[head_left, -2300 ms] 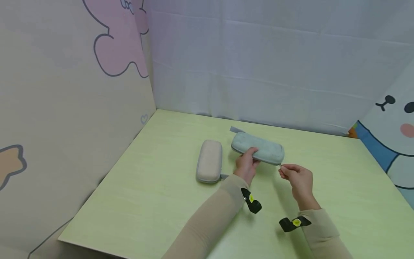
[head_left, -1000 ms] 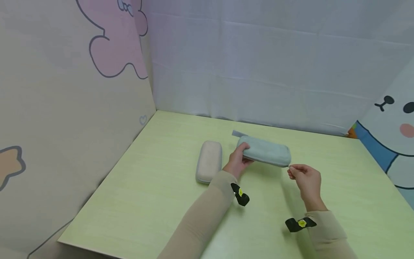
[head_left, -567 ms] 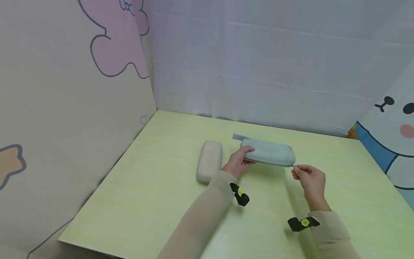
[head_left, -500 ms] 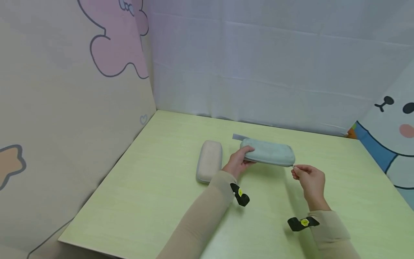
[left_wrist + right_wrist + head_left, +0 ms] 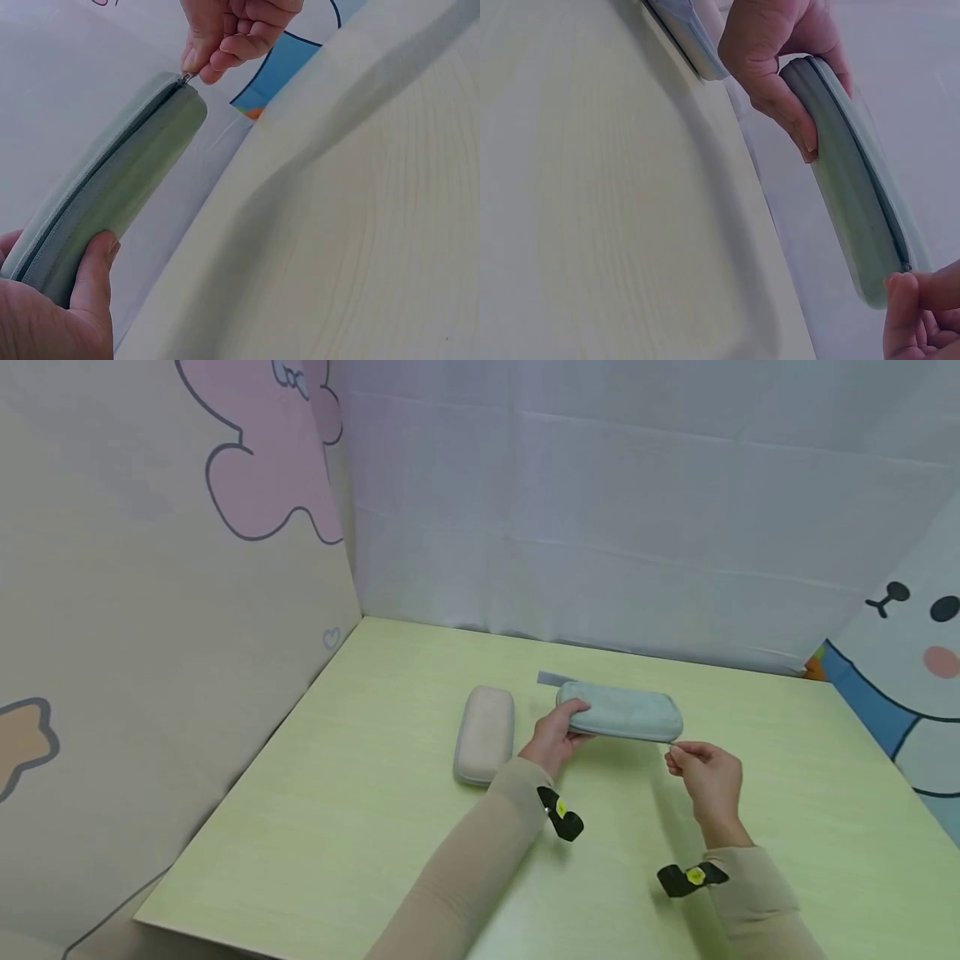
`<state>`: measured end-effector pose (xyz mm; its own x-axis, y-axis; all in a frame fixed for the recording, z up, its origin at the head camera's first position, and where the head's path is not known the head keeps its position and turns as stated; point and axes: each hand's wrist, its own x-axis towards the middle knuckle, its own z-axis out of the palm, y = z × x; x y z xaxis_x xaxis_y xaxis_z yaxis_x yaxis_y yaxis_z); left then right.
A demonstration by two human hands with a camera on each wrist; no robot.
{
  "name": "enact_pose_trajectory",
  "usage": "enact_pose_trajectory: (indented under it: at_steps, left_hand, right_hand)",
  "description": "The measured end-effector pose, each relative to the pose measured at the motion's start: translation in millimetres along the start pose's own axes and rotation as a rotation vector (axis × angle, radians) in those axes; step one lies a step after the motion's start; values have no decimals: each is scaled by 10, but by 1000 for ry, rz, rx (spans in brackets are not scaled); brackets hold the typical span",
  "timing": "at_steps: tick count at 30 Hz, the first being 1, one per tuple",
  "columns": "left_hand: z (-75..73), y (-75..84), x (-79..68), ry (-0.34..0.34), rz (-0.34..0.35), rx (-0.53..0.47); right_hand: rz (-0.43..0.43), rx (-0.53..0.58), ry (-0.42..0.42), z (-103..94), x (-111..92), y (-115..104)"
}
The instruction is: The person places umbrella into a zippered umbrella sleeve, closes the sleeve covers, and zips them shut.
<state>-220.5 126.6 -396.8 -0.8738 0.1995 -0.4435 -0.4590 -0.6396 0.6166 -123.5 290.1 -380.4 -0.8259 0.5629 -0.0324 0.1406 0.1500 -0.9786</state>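
Note:
A pale green zippered hard case (image 5: 626,712) is held above the table, nearly level. My left hand (image 5: 555,737) grips its left end, thumb on top and fingers beneath. At the near right corner, my right hand (image 5: 708,781) pinches the zipper pull (image 5: 187,76) between thumb and forefinger. Along the case's side runs the zipper (image 5: 866,154), a dark line in both wrist views; how far it is parted I cannot tell. A grey strap (image 5: 555,678) sticks out from the case's far left end. The inside of the case is hidden.
A beige zippered case (image 5: 486,735) lies on the pale yellow-green table (image 5: 337,827), left of my left hand. A white cloth backdrop (image 5: 600,527) hangs behind the table, and a printed panel (image 5: 187,610) stands on the left.
Earlier, the green case moved right and levelled while my left hand shifted to its left end. In the last half second, my right hand moved slightly left with the zipper pull.

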Motion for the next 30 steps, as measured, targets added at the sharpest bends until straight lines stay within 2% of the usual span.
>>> enact_pose_trajectory:
  at_steps: [3, 7, 13, 19, 22, 27, 30]
  left_hand:
    - [-4, -17, -2, 0, -1, -3]
    - [-13, -26, -2, -34, -13, 7]
    - [-80, 21, 23, -98, -72, 69]
    - [-192, 81, 74, -260, -135, 244]
    - [-213, 86, 67, -277, -155, 340]
    - [-227, 117, 19, -321, -204, 539]
    - [-241, 118, 10, -342, -215, 600]
  right_hand:
    - [7, 1, 5, 20, -19, -5]
    - [18, 19, 13, 20, -13, 5]
    - [17, 26, 11, -22, 17, 1]
    - [107, 131, 25, -130, 67, -20]
    - [148, 152, 29, -161, 95, -1]
    - [157, 172, 48, -186, 136, 50]
    - [170, 205, 54, -202, 143, 59]
